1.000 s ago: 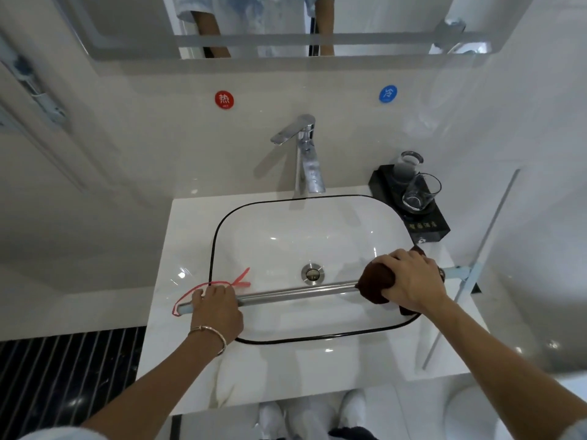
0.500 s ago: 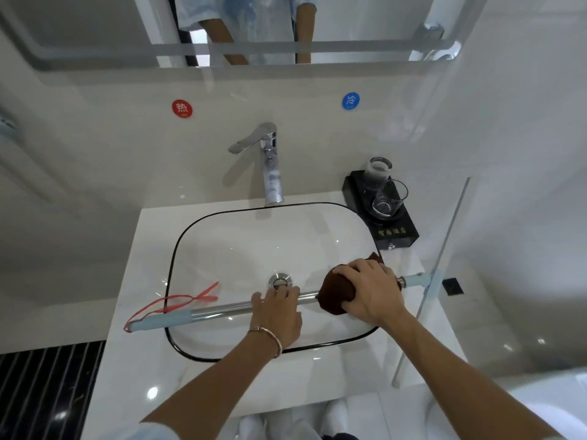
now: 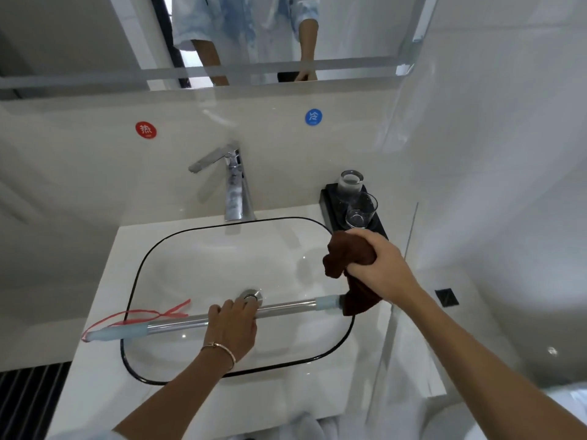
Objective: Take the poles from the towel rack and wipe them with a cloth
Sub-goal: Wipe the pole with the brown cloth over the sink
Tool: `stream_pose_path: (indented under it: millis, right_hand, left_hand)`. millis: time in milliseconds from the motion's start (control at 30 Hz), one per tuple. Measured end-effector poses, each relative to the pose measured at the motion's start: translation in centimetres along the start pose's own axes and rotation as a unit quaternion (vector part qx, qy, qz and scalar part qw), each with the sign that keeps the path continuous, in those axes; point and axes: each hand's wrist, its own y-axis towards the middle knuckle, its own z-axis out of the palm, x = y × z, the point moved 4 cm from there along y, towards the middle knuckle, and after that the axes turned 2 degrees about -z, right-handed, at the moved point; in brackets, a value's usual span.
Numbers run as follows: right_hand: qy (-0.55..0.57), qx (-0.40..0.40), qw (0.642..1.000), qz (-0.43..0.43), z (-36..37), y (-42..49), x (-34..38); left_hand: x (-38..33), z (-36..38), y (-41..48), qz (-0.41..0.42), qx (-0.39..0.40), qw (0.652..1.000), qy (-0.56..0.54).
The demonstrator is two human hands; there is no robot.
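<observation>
- Head view: the pole (image 3: 286, 308), a bright metal tube with a pale blue sleeve at each end, ran left to right across the front half of the basin (image 3: 133, 281).
- Its left end passed beyond the basin's left rim, over the left side of the countertop (image 3: 95, 369). Its right end stopped near the basin's front-right corner. Whether the pole rested on the rim could not be told.
- A red string (image 3: 143, 312) was looped at the pole's left end.
- The left hand (image 3: 233, 325), with a bracelet (image 3: 222, 347) at the wrist, grasped the pole near its middle with the fingers curled over the top, just in front of the drain (image 3: 251, 296).
- The right hand (image 3: 378, 265) was clenched around a bunched brown cloth (image 3: 346, 252), raised above the pole's right end.
- A tail of the cloth hung down to the pole's right tip and hid it. Contact there could not be confirmed.
- The faucet (image 3: 236, 185) stood at the middle of the countertop's back edge.
- A black tray (image 3: 378, 223) sat at the back-right corner and carried two glasses (image 3: 360, 209), one behind the other.
- On the wall above were a red sticker (image 3: 145, 129) to the left and a blue sticker (image 3: 313, 117) to the right.
- The mirror (image 3: 95, 42) above them reflected the person's light shirt and forearms.
</observation>
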Motion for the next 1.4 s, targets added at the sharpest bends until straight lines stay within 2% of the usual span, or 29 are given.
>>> stream_pose_path:
  millis: [67, 133, 200, 400, 433, 500, 533, 567, 633, 667, 733, 933, 1067, 1167, 1267, 1400]
  right_hand:
    - [-0.109, 0.041, 0.993, 0.012, -0.2, 0.4, -1.5]
    - [-0.227, 0.099, 0.967, 0.055, 1.1, -0.2, -3.8]
    - [-0.272, 0.093, 0.955, 0.074, 2.1, -0.9, -5.5]
    - [-0.202, 0.065, 0.974, 0.078, 1.9, -0.1, -6.1]
    - [-0.159, 0.057, 0.982, 0.088, 1.8, 0.1, -5.9]
    - [0.001, 0.042, 0.993, 0.107, 2.6, 0.1, -4.7]
    - [0.047, 0.038, 0.992, 0.107, 3.3, 0.1, -3.9]
    - [0.043, 0.038, 0.994, 0.096, 4.3, 0.2, -3.1]
    - [-0.115, 0.073, 0.988, 0.077, 6.2, 0.4, -1.9]
    - [-0.217, 0.088, 0.970, 0.063, 7.1, 0.3, -1.5]
    - [-0.315, 0.098, 0.942, 0.066, 8.4, 0.2, -0.6]
    - [-0.290, 0.066, 0.953, 0.053, 14.1, -2.0, 4.0]
    - [-0.337, 0.028, 0.941, -0.023, 16.8, -4.2, 5.9]
    - [-0.378, 0.002, 0.924, -0.063, 14.9, -4.2, 6.0]
    - [-0.423, -0.009, 0.905, -0.044, 11.6, -3.2, 4.9]
    - [-0.492, 0.059, 0.869, -0.014, 9.1, -3.0, 2.0]
  left_hand:
    - [0.0, 0.1, 0.1, -0.005, 0.002, 1.000, 0.005]
    - [-0.2, 0.2, 0.2, -0.007, 0.003, 1.000, 0.012]
    - [-0.3, 0.2, 0.3, -0.011, 0.009, 1.000, 0.015]
    - [0.0, 0.5, 0.8, -0.013, 0.009, 1.000, 0.020]
    - [-0.1, 0.6, 0.8, -0.013, 0.013, 1.000, 0.024]
    - [-0.1, 0.6, 0.9, -0.012, 0.013, 0.999, 0.028]
    - [-0.1, 0.6, 0.8, -0.009, 0.013, 1.000, 0.027]
    - [-0.2, 0.5, 0.8, -0.006, 0.015, 1.000, 0.025]
    - [-0.1, 0.6, 0.9, -0.001, 0.016, 1.000, 0.020]
    - [0.0, 0.5, 0.9, 0.001, 0.026, 1.000, 0.016]
    - [0.3, 0.3, 1.1, -0.003, 0.073, 0.997, 0.003]
    - [1.0, 1.0, 2.4, 0.008, 0.193, 0.981, -0.037]
    - [1.7, 1.7, 1.9, 0.025, 0.265, 0.959, -0.102]
    - [2.5, 1.2, 1.9, 0.035, 0.328, 0.935, -0.130]
    - [3.2, 0.9, 1.9, 0.050, 0.349, 0.927, -0.125]
    - [3.1, 0.9, 1.5, 0.075, 0.369, 0.920, -0.111]
